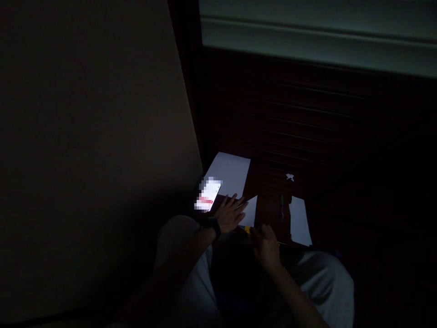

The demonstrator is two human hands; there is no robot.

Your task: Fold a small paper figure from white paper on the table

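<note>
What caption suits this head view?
Left hand on paper, right hand gripping a yellow tool, lit phone beside.

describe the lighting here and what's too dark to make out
Head view: heavily underexposed, the wall nearly black; the phone screen is the brightest spot, blown out and pixelated; the paper sheet beside it shows clearly; left hand lies flat, dim; whether the right hand grips the yellow-tipped tool is too dark to judge.

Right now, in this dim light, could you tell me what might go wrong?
The right hand holds a yellow tool, perhaps a cutter, close to the left hand, which lies flat on the paper. In the dark it might nick the fingers. The phone sits by the board's left edge and might slide off.
</note>
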